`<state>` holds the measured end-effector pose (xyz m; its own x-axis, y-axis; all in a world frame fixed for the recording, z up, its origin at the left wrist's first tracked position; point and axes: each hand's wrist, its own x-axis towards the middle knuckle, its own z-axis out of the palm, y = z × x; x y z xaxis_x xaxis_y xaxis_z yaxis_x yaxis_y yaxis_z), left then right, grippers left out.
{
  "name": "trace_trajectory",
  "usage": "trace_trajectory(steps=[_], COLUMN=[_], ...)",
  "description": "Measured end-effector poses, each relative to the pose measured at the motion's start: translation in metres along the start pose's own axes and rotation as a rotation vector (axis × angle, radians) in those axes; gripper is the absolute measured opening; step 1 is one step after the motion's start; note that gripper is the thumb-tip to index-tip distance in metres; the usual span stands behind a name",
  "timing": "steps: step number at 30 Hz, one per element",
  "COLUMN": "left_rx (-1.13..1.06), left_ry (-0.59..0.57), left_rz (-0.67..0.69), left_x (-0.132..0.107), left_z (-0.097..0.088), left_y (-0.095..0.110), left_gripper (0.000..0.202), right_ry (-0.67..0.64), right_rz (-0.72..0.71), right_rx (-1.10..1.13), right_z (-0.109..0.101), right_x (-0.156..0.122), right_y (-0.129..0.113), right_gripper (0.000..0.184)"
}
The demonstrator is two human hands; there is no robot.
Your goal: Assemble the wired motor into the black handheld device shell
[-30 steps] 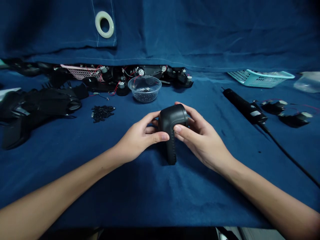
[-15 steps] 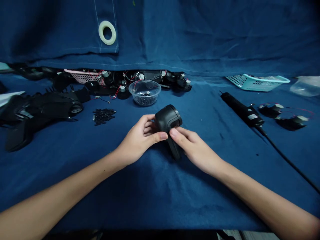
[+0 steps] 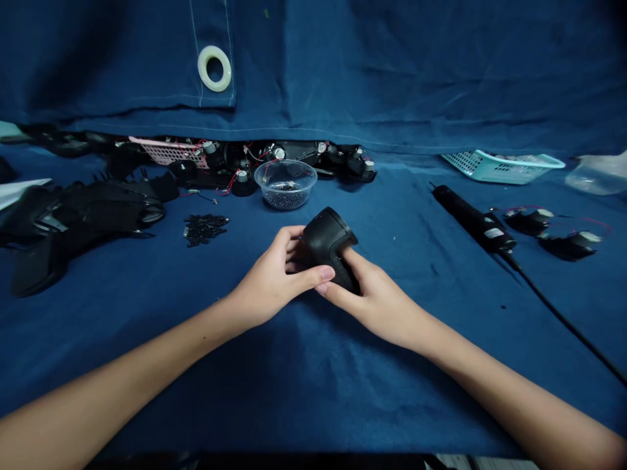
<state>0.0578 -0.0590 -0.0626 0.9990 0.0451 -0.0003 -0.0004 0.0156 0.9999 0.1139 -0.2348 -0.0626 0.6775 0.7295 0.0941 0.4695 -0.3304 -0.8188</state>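
Both of my hands hold a black plastic housing with a rounded head and a ribbed grip, just above the blue cloth in the middle of the table. My left hand wraps its fingers round the left side, thumb pressed along the front. My right hand grips the lower part of the housing from the right and underneath, hiding most of the ribbed grip.
A clear bowl of small dark bits stands behind the housing. A heap of black screws and black plastic shells lie left. Motors with red wires line the back. A corded black tool and teal basket are at right.
The housing has been tilted and turned, its head swinging left and away. My right hand slid from the head's right side down to the grip. My left hand stayed on it.
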Motion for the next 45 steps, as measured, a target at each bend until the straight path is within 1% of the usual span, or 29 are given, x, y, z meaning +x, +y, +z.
trace_trajectory(steps=[2, 4, 9, 13, 15, 21, 27, 30, 34, 39, 45], left_rx=[0.008, 0.007, 0.007, -0.015, -0.03, -0.039, -0.014, -0.019, -0.033, -0.044, -0.028], left_ry=[-0.001, -0.004, -0.015, -0.014, -0.018, -0.019, 0.005, -0.007, -0.029, -0.056, -0.034], left_rz=[0.002, 0.006, 0.021, 0.032, 0.037, 0.059, 0.062, 0.065, 0.057, 0.016, 0.014], left_x=[0.0, -0.001, 0.0, 0.001, 0.001, 0.001, 0.002, 0.001, 0.002, 0.003, 0.001], left_z=[0.0, -0.001, -0.002, -0.003, -0.003, -0.004, -0.004, -0.004, -0.005, -0.008, -0.008], left_y=[0.0, 0.001, 0.001, 0.001, 0.002, 0.001, 0.001, 0.001, 0.0, 0.001, 0.001], left_gripper=[0.057, 0.055, 0.055, 0.055, 0.056, 0.057, 0.055, 0.057, 0.059, 0.06, 0.055], right_ry=[-0.013, -0.031, -0.067, -0.071, -0.056, 0.025, 0.048, 0.043, 0.041, -0.018, -0.03], right_rz=[0.013, 0.031, 0.11, 0.119, 0.131, 0.161, 0.177, 0.172, 0.134, 0.121, 0.13], right_rx=[0.046, 0.107, 0.321, 0.495, 0.543, 0.504, 0.527, 0.534, 0.47, 0.451, 0.429], right_z=[-0.002, -0.004, -0.011, -0.015, -0.015, -0.014, -0.014, -0.013, -0.013, -0.016, -0.019], right_x=[0.001, 0.001, 0.002, 0.004, 0.004, 0.004, 0.004, 0.004, 0.004, 0.005, 0.0], right_y=[-0.001, -0.002, -0.002, 0.003, 0.005, 0.006, 0.006, 0.007, 0.007, 0.007, 0.009], right_gripper=[0.052, 0.052, 0.045, 0.041, 0.039, 0.035, 0.036, 0.034, 0.032, 0.033, 0.029])
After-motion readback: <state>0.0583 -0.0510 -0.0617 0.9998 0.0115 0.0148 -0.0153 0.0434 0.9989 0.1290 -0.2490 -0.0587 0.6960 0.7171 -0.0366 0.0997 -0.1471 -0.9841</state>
